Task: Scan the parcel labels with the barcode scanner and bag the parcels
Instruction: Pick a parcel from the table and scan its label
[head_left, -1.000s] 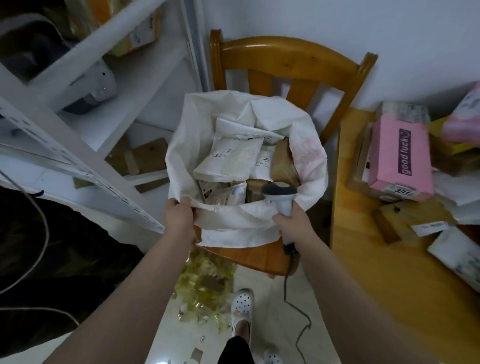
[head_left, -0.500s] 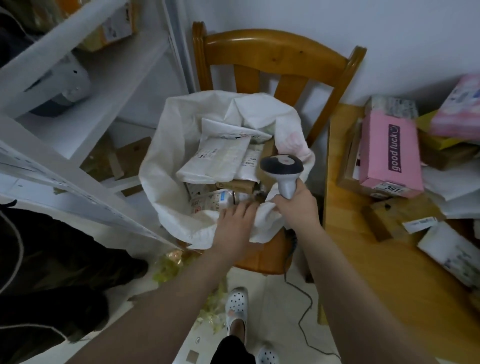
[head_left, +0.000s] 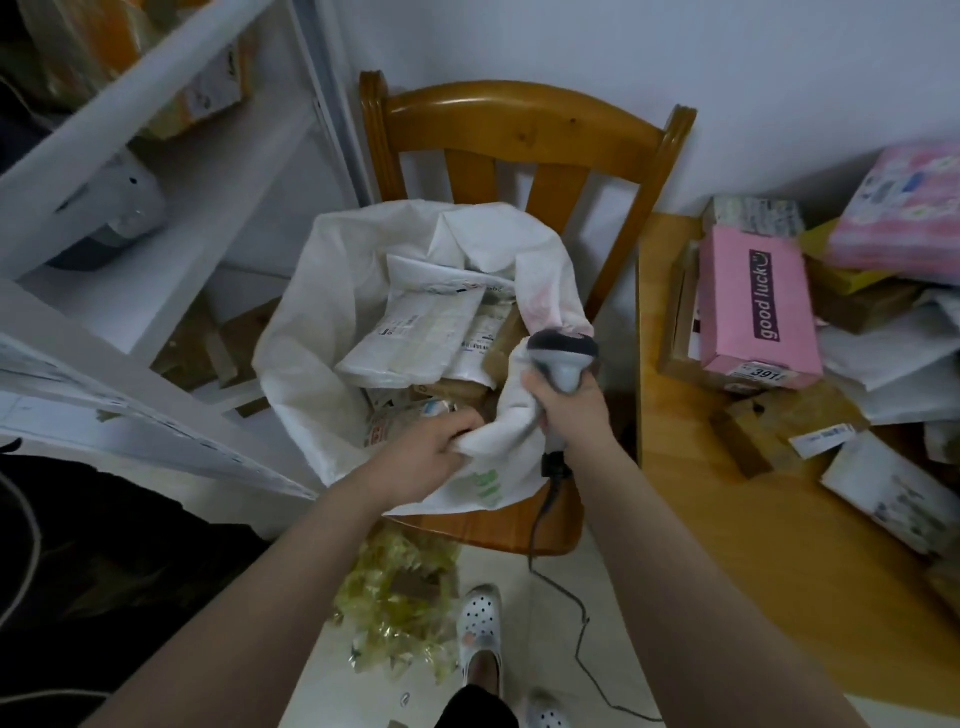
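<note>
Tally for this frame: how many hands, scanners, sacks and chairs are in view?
hands: 2, left hand and right hand
scanner: 1
sack: 1
chair: 1
total: 5

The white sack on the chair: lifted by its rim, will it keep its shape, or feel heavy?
Probably floppy: the white sack folds and creases where the left hand grips its rim. Likely rather heavy, since several parcels lie in it. It may sag below the grip.

chair (head_left: 519, 122) 1 | bag (head_left: 311, 364) 1 | scanner (head_left: 563, 358) 1 | pink box (head_left: 753, 306) 1 | shoes (head_left: 480, 618) (head_left: 543, 713) 2
</note>
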